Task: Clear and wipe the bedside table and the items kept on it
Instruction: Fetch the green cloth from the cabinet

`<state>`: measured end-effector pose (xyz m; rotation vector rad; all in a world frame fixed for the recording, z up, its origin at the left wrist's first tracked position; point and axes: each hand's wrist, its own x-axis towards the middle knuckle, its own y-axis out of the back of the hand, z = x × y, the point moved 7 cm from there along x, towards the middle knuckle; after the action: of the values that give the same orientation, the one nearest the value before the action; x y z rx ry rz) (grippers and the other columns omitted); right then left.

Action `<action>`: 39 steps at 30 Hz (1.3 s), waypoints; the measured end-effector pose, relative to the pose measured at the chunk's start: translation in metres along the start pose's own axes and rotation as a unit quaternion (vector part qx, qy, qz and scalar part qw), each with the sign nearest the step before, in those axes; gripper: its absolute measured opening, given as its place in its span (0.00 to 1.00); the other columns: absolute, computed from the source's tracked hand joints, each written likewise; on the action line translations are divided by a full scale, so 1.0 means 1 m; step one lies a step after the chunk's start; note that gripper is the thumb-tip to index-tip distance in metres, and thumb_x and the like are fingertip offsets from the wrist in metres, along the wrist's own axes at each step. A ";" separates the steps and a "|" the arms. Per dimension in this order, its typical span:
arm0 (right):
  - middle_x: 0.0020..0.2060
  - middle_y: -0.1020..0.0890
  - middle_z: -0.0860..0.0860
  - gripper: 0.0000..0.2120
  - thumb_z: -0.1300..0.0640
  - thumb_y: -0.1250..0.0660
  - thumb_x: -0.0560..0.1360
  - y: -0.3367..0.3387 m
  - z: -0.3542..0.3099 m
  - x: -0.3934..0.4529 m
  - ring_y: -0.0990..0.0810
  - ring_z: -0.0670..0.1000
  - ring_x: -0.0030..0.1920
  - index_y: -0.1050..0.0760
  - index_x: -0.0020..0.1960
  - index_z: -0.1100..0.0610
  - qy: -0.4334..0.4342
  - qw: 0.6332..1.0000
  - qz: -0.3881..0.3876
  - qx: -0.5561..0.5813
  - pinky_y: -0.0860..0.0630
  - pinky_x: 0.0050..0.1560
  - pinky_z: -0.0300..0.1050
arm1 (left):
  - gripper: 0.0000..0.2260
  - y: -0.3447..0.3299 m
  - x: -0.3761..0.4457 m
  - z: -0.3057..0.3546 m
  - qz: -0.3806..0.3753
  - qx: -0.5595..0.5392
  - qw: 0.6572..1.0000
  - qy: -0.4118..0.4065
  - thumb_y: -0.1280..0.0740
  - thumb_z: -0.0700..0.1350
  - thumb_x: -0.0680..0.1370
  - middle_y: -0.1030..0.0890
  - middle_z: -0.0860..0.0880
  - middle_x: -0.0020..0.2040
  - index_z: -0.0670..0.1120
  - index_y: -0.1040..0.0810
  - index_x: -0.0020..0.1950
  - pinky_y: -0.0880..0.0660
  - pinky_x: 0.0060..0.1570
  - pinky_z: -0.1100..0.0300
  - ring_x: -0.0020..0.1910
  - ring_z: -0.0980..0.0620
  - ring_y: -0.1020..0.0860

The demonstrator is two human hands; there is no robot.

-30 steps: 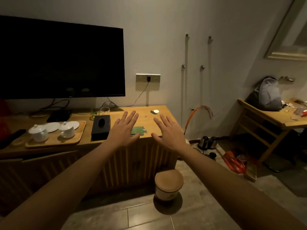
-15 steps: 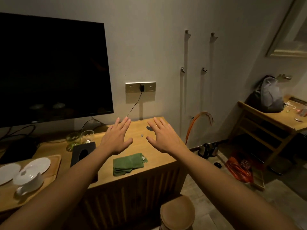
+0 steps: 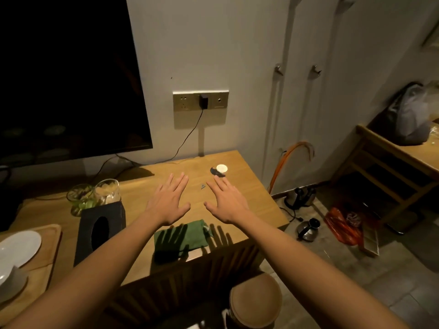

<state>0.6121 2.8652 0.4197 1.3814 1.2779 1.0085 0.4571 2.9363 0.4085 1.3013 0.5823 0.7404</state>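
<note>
Both my hands hover flat, palms down, above the wooden table top (image 3: pixel 251 186). My left hand (image 3: pixel 167 201) and my right hand (image 3: pixel 228 201) have straight spread fingers and hold nothing. A folded green cloth (image 3: pixel 183 236) lies near the table's front edge, just below my wrists. Beyond my right fingertips sit a small white round object (image 3: pixel 221 167) and a dark object (image 3: pixel 214 171) beside it. A black tissue box (image 3: pixel 101 230) stands left of the cloth, with two glasses (image 3: pixel 93 194) behind it.
A wooden tray (image 3: pixel 51 248) with white plates (image 3: pixel 17 248) and cups is at the far left. A large dark TV (image 3: pixel 69 77) hangs over the table's back. A cable runs from the wall socket (image 3: pixel 200 100). A lidded bin (image 3: pixel 255 301), kettles (image 3: pixel 300 197) and a wooden rack (image 3: pixel 389 172) are on the right.
The view has come closer to the table and tilted down. Both flat hands now hover over the table top past the green cloth, which lies below my wrists.
</note>
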 end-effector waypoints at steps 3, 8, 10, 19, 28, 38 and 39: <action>0.82 0.49 0.50 0.34 0.41 0.41 0.80 -0.043 0.008 0.024 0.51 0.54 0.81 0.49 0.81 0.49 0.005 0.998 -0.053 0.013 0.41 0.77 0.56 | 0.37 -0.038 0.009 -0.016 -0.046 -0.004 0.999 0.028 0.41 0.59 0.79 0.54 0.50 0.82 0.51 0.57 0.81 0.49 0.77 0.45 0.80 0.45 0.55; 0.82 0.50 0.51 0.36 0.46 0.38 0.80 -0.128 0.015 0.053 0.52 0.54 0.81 0.51 0.82 0.49 0.017 0.987 -0.158 0.025 0.41 0.78 0.57 | 0.39 -0.117 0.015 -0.053 -0.136 -0.030 0.986 0.095 0.39 0.58 0.78 0.52 0.49 0.82 0.51 0.57 0.81 0.50 0.77 0.44 0.80 0.44 0.54; 0.82 0.51 0.50 0.37 0.46 0.37 0.80 -0.151 0.018 0.056 0.52 0.55 0.81 0.52 0.82 0.50 0.024 0.982 -0.184 0.030 0.44 0.79 0.56 | 0.40 -0.138 0.012 -0.062 -0.158 -0.049 0.981 0.106 0.36 0.57 0.78 0.51 0.49 0.82 0.51 0.56 0.81 0.49 0.77 0.43 0.80 0.44 0.54; 0.67 0.27 0.55 0.34 0.47 0.31 0.76 -0.209 0.011 0.078 0.31 0.57 0.70 0.40 0.78 0.50 0.110 0.971 -0.210 0.014 0.29 0.68 0.54 | 0.31 -0.194 0.001 -0.096 -0.209 -0.111 0.957 0.169 0.26 0.52 0.72 0.28 0.47 0.70 0.48 0.32 0.73 0.31 0.69 0.49 0.69 0.46 0.31; 0.55 0.21 0.54 0.15 0.49 0.31 0.77 -0.171 0.014 0.086 0.24 0.56 0.59 0.22 0.62 0.52 0.130 0.981 -0.147 0.000 0.28 0.60 0.51 | 0.09 -0.162 0.030 -0.084 -0.233 -0.084 0.960 0.128 0.27 0.48 0.75 0.22 0.48 0.52 0.48 0.21 0.51 0.27 0.55 0.54 0.55 0.49 0.27; 0.53 0.21 0.51 0.12 0.52 0.31 0.76 -0.051 0.049 0.034 0.25 0.53 0.57 0.23 0.59 0.50 0.013 0.999 -0.043 -0.015 0.27 0.60 0.53 | 0.06 -0.076 0.058 -0.005 -0.185 -0.111 0.977 0.001 0.33 0.43 0.78 0.21 0.51 0.47 0.52 0.29 0.50 0.23 0.49 0.56 0.47 0.53 0.23; 0.52 0.21 0.51 0.12 0.52 0.31 0.76 -0.036 0.052 0.022 0.25 0.53 0.56 0.23 0.59 0.50 0.000 1.000 -0.025 -0.018 0.27 0.60 0.53 | 0.07 -0.065 0.060 0.006 -0.172 -0.108 0.979 -0.013 0.33 0.42 0.78 0.21 0.52 0.47 0.52 0.28 0.51 0.22 0.49 0.56 0.47 0.53 0.23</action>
<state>0.6580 2.8809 0.3739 1.3162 1.2815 0.9938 0.5107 2.9721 0.3471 0.9749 0.6654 0.4844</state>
